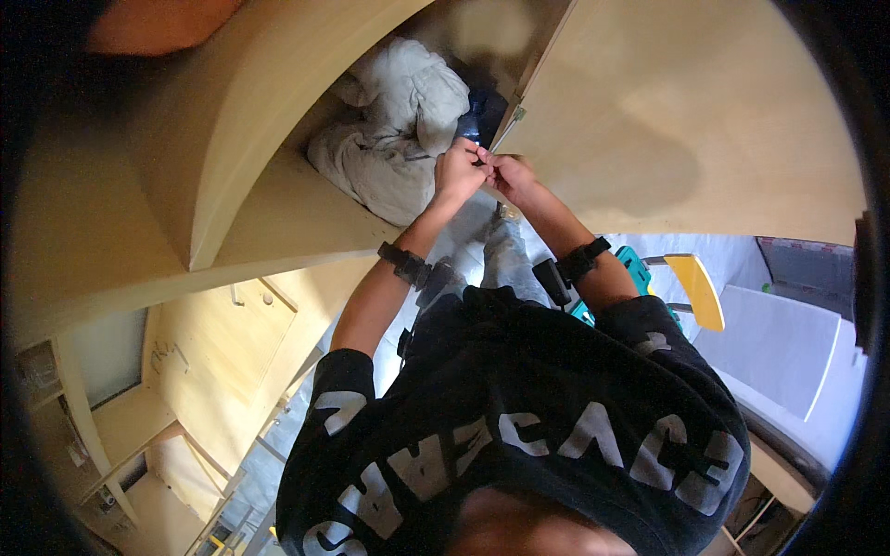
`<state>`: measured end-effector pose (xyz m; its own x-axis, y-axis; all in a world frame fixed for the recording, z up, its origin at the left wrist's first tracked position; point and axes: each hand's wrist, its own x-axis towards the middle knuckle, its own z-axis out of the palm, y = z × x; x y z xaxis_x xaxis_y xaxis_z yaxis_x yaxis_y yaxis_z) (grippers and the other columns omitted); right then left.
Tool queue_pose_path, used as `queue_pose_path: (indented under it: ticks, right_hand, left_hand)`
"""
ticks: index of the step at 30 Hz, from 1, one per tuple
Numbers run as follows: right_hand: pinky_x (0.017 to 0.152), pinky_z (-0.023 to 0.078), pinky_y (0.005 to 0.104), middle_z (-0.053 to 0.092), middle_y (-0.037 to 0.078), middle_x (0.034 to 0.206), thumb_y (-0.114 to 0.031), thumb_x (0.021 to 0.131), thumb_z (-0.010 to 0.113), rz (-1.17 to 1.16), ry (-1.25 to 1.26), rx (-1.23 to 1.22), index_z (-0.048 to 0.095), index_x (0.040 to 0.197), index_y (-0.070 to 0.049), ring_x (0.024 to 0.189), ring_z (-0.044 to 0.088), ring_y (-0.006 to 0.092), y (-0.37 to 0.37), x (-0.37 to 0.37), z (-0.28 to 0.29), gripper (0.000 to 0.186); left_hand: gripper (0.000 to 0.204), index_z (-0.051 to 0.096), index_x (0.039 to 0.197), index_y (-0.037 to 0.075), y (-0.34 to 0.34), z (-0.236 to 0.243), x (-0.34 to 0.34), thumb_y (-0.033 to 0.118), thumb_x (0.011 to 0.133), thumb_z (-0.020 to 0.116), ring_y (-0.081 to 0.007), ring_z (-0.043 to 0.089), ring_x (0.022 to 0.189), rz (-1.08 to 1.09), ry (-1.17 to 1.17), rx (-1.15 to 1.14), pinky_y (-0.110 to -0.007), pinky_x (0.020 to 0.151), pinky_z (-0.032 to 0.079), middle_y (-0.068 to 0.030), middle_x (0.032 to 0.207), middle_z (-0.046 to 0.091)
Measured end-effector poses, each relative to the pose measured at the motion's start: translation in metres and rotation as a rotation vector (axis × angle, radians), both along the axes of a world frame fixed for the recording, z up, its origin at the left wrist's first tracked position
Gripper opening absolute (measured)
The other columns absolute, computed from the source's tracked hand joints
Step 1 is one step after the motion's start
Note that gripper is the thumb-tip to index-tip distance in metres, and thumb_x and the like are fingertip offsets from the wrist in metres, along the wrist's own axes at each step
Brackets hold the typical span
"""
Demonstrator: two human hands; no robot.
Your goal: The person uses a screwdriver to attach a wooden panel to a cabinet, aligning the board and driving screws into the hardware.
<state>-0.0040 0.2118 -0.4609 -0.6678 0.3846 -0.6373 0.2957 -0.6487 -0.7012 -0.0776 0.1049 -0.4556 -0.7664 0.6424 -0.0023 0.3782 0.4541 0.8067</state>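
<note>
My left hand (pixel 457 172) and my right hand (pixel 510 174) meet in front of an open cabinet, fingertips close together. Both are closed, with the fingers pinched around something small and dark between them; its kind cannot be made out. A thin dark line sticks out to the left of my left hand, against the cloth. Just beyond my right hand, a slim metal rod (pixel 506 130) runs up to a small fitting (pixel 518 113) at the edge of the cabinet door (pixel 686 120). A bundled pale grey quilt-like cloth (pixel 375 167) lies inside the cabinet, beside my left hand.
A curved wooden panel (pixel 269 102) bounds the cabinet on the left. Dark blue items (pixel 477 116) sit behind my hands. At right are a green case (pixel 634 269), a yellow chair-like part (pixel 697 291) and a white surface (pixel 779 347). Wooden cupboards (pixel 222 343) stand lower left.
</note>
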Motion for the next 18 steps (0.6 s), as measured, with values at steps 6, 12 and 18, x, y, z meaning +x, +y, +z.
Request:
queue_pose_path:
  ticks: [6,12,18]
  right_hand:
    - [0.047,0.045,0.0265,0.058,0.005,0.066,-0.014,0.081,0.061,-0.174,0.102,-0.060,0.058,0.086,-0.002,0.052,0.053,0.0145,0.002,0.004,-0.007,0.013]
    - [0.055,0.044,0.0228,0.057,0.001,0.071,-0.019,0.087,0.055,0.038,0.352,-0.205,0.056,0.092,-0.005,0.062,0.054,0.0101,0.001,0.018,-0.018,0.015]
    - [0.047,0.043,0.0245,0.060,0.006,0.075,-0.006,0.075,0.068,-0.181,0.165,-0.109,0.047,0.112,0.001,0.055,0.053,0.0125,-0.007,0.017,-0.016,0.043]
  left_hand:
    - [0.036,0.050,0.108,0.001,-0.038,0.022,-0.009,0.030,0.087,0.052,-0.0190,0.062,0.076,-0.278,-1.701,0.227,-0.026,0.067,0.050,-0.0133,0.089,0.062]
    - [0.024,0.055,0.096,0.005,-0.034,0.001,0.003,0.026,0.085,0.056,-0.0131,0.055,0.062,-0.227,-1.264,0.260,-0.025,0.057,0.046,-0.0051,0.078,0.058]
    - [0.016,0.057,0.091,0.008,-0.031,0.013,0.016,0.021,0.082,0.060,-0.0090,0.053,0.076,-0.062,-1.216,0.226,-0.021,0.056,0.040,-0.0007,0.087,0.058]
